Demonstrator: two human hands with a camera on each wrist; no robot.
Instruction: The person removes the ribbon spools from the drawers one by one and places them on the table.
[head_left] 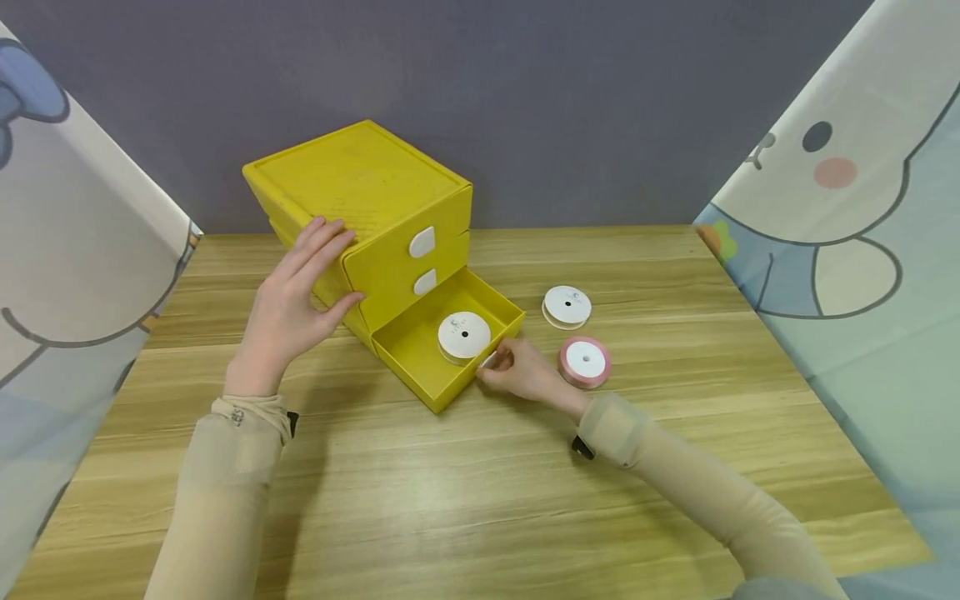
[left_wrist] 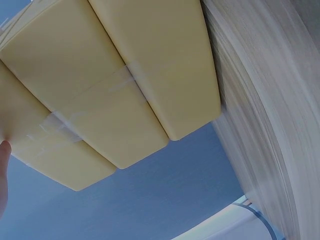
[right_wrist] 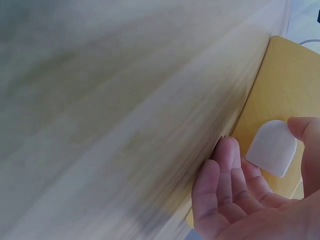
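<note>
A yellow three-drawer box [head_left: 367, 179] stands on the table, its bottom drawer [head_left: 408, 337] pulled out. One spool with a white face [head_left: 452, 335] lies flat in that drawer. My left hand [head_left: 288, 304] rests on the box's near left top corner, fingers over the top edge and thumb by the front. Along the box's side, in the left wrist view, the stacked drawer sections [left_wrist: 95, 90] show. At the drawer's front, my right hand [head_left: 528, 373] pinches the white pull tab [right_wrist: 272, 147] between thumb and index finger; its other fingers are close to the tabletop.
Right of the drawer, a white spool [head_left: 577, 310] and a pink-ribbon spool [head_left: 586, 360] lie on the wooden table [head_left: 420, 508]. The pink one is just beyond my right wrist. Behind the box rises a grey wall [head_left: 570, 108]; cartoon-print cloths [head_left: 847, 250] hang at both sides.
</note>
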